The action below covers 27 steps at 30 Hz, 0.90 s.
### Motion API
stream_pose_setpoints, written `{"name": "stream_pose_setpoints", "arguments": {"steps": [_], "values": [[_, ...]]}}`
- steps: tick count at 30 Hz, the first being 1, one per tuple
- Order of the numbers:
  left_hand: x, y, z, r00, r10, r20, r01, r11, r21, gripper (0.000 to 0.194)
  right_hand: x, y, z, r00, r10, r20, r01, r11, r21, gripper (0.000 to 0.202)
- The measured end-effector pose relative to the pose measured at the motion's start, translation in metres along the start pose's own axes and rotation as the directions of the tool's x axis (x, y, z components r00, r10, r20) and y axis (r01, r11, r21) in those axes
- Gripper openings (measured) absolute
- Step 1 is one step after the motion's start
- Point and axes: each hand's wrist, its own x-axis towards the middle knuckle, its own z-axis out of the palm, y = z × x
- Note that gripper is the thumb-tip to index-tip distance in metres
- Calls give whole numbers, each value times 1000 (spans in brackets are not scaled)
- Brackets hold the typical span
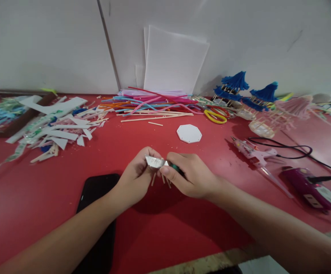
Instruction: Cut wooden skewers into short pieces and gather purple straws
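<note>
Both hands meet above the red table [142, 243] in the middle of the view. My left hand [138, 177] is closed around a small whitish piece [154, 162] with thin wooden sticks [153, 179] pointing down below it. My right hand [192, 175] is closed on a dark green object [175, 167], mostly hidden by the fingers, whose pale end touches the whitish piece. Behind the hands lies a white octagonal plate [189, 133] with small holes near its edge.
White scraps [59, 133] and a brown tray [8, 131] lie left; a black phone [96, 228] is under my left forearm. Coloured strips [154, 101], yellow-handled scissors [215, 117] and blue-roofed models [235, 82] stand behind. A glue gun [252, 153] and purple power strip [311, 188] are right.
</note>
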Motion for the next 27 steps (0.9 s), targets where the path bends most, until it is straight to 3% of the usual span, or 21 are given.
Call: {"name": "stream_pose_setpoints", "arguments": {"steps": [17, 27], "values": [[1, 1, 1, 997, 51, 61, -49, 998, -32, 11, 0, 0, -1, 1000, -15, -8, 15, 1000, 6, 33], [-2, -3, 0, 1000, -27, 7, 27, 1000, 16, 9, 0, 1, -1, 999, -44, 16, 45, 999, -6, 34]]}}
